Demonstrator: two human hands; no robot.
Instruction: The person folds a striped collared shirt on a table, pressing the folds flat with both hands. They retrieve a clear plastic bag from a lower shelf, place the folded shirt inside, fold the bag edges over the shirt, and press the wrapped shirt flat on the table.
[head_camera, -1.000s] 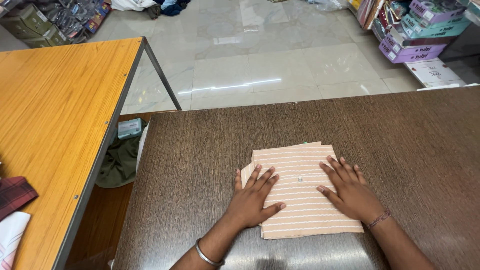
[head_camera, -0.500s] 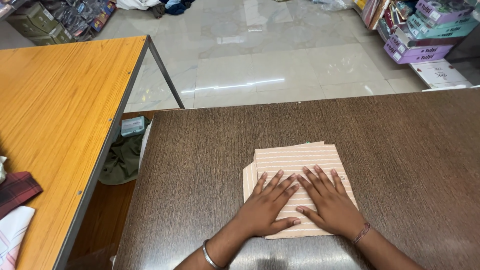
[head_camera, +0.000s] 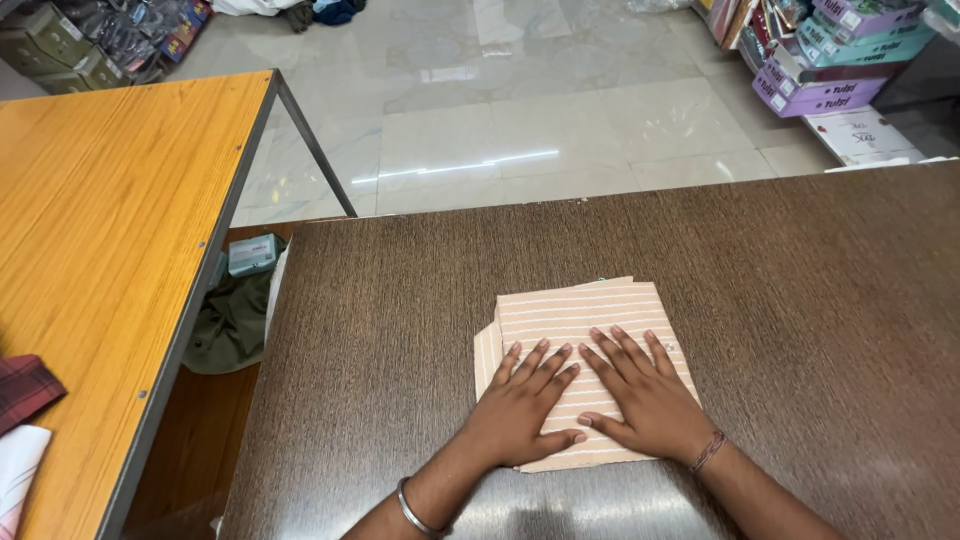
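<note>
A folded peach cloth with thin white stripes lies on the dark brown table. My left hand rests flat on its near left part, fingers spread, a metal bangle on the wrist. My right hand lies flat beside it on the near right part, a thread band on the wrist. The two hands almost touch at the middle of the cloth. Neither hand grips anything.
An orange wooden table with a metal frame stands to the left, with red checked cloth and white cloth at its near edge. Dark green cloth lies in the gap between tables. Stacked boxes stand at far right on the tiled floor.
Both hands have slid inward from the cloth's sides to meet near its middle, still pressing flat. The cloth has stayed in place.
</note>
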